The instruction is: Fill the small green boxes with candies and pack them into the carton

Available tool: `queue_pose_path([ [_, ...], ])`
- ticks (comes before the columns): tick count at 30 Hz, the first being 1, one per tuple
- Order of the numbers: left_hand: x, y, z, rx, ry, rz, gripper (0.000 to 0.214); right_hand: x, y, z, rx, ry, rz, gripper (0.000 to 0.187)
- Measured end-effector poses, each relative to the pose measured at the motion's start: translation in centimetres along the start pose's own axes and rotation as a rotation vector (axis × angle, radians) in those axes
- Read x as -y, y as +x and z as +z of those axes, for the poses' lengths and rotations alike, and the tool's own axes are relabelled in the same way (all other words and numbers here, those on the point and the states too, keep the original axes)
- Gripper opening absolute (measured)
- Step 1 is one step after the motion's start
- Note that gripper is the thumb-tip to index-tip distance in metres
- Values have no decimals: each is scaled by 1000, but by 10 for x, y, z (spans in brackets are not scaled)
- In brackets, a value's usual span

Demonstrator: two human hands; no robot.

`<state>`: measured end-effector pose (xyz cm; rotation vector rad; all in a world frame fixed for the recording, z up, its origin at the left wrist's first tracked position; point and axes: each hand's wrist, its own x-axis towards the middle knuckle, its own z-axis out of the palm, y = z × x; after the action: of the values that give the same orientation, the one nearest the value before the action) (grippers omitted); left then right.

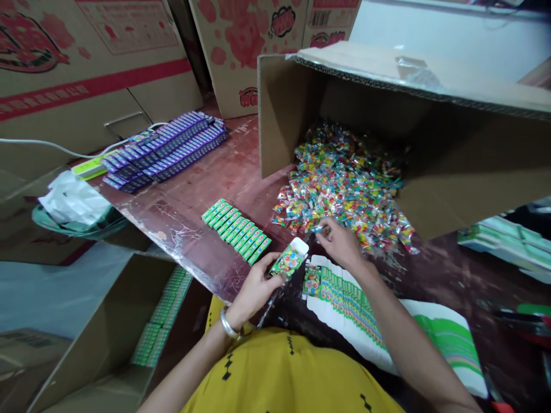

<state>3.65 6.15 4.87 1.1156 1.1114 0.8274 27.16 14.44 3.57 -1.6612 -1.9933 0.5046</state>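
Note:
My left hand [262,281] is closed around a small green printed candy box [287,261], whose white top flap stands up. My right hand [342,244] pinches a small clear candy packet [317,229], just right of the box and at the near edge of a heap of candy packets [344,183]. These hold bright multicoloured sweets and spill from a cardboard carton [447,201] lying on its side. Left of the box stands a row of filled green boxes [236,229]. Under my right forearm lies a fanned stack of flat green boxes [344,298].
Purple boxes [167,149] are stacked at the back left, beside a yellow-green power strip [90,167] with a white cable. Below the table's left edge, an open carton [99,321] holds green boxes. More flattened cartons [451,338] lie at the right. Large printed cartons [94,74] stand behind.

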Motion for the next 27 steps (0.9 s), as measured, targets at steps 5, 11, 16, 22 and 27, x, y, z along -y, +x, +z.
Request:
queue_pose_path([
  [5, 8, 5, 9, 30, 21, 23, 30, 32, -17, -18, -135, 631, 149, 27],
  [11, 2, 6, 18, 61, 41, 57, 28, 61, -32, -15, -124, 479, 88, 16],
  [16, 5, 2, 19, 34, -16, 77, 22, 65, -28, -16, -103, 282, -107, 13],
  [22, 12, 2, 26, 20, -119, 59, 17, 68, -27, -8, -264, 417, -55, 16],
  [27, 11, 5, 31, 8, -143, 65, 19, 71, -31, -5, -189, 415, -92, 16],
])
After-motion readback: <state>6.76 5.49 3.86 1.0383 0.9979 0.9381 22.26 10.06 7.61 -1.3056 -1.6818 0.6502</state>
